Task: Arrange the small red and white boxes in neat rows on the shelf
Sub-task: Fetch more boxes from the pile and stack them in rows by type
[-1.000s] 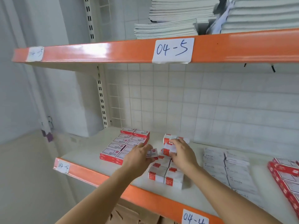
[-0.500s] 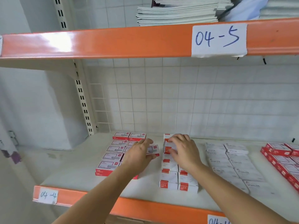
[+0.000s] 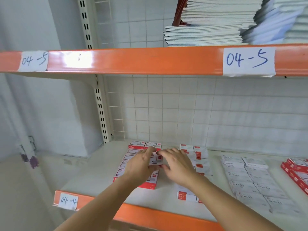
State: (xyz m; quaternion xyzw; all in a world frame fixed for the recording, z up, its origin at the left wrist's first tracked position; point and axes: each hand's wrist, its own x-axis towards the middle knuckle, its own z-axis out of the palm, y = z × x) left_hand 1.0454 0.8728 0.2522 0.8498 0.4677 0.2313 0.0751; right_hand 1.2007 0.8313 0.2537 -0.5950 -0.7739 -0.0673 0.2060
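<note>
Small red and white boxes lie flat in a two-column block [image 3: 136, 145] at the left of the shelf [image 3: 93, 179]. My left hand [image 3: 140, 165] lies over this block and holds one small red and white box [image 3: 156, 160] above its right column. My right hand [image 3: 179, 165] meets it from the right, with index finger and thumb pinching the same box's right end. A second block of whiter boxes with red ends [image 3: 200, 154] runs front to back just right of my right hand, which partly hides it.
Two columns of white staple boxes [image 3: 250, 177] lie further right, and more red boxes [image 3: 296, 169] at the right edge. The orange shelf lip [image 3: 150, 215] carries a 04-4 label [image 3: 68, 200]. The shelf above [image 3: 133, 60] holds stacked booklets [image 3: 208, 27]. Wire mesh backs the shelf.
My right hand left the whiter block and moved left to the box held by my left hand. The left hand carried that box back over the left block. The camera tilted upward.
</note>
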